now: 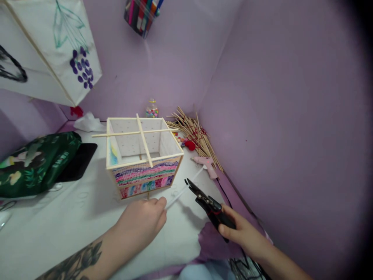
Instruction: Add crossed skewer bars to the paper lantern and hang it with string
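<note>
White stick (177,196): above the surface (84,225), toward its right edge, far end near pink glue gun (214,172).
Left hand (145,217): fingers closed, holding the stick's near end.
Right hand (241,231): fingers wrapped around black pliers (205,199).
Pliers' tips: slightly parted, beside the stick; contact I cannot tell.
Box (145,175): toward the surface's back edge.

Pink, purple and green striped box (145,175), black cutters (213,206), white stick (178,196), pink glue gun (211,170)

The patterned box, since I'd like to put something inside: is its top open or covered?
Open: the patterned box shows its inner walls from above, with only two crossed sticks spanning the opening.
</note>
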`<state>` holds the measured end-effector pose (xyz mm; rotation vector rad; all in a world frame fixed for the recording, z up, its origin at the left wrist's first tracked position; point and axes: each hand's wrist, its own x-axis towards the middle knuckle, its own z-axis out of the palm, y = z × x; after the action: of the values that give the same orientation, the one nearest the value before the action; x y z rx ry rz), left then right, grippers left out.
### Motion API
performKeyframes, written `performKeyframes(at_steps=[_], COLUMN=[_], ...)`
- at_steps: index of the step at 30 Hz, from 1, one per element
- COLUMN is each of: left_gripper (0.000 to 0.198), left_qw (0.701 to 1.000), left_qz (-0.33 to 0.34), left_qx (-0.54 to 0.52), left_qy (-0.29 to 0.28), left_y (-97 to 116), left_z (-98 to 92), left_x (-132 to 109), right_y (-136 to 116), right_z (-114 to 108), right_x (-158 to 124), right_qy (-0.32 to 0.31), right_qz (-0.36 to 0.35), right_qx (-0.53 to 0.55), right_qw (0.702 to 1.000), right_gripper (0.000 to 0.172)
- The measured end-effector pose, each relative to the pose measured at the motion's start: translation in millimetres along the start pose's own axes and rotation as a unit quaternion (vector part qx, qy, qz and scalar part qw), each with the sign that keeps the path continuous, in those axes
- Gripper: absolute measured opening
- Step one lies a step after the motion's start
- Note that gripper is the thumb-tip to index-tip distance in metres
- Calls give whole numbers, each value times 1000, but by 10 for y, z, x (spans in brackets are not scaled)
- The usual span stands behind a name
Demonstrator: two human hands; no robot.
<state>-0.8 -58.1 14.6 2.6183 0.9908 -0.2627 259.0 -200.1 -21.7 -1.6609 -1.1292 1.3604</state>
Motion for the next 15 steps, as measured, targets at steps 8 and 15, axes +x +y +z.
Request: performKeyframes(at_steps=[8, 15], left_gripper=[23, 23], left_qw=[1000, 1000], left_qz=[-12, -19], left_qx=[-20, -18], left_qy=[-13, -7], left_y=[-33, -61], left_z=[-5, 69], left_x=[-51, -20], right_y=[147, 130], right_z=[93, 5], right_x=[99, 160], right_qy=[73, 38], right_qz=[11, 4], right_qx=[27, -1], right_qw=[997, 999], right_gripper=[58, 44])
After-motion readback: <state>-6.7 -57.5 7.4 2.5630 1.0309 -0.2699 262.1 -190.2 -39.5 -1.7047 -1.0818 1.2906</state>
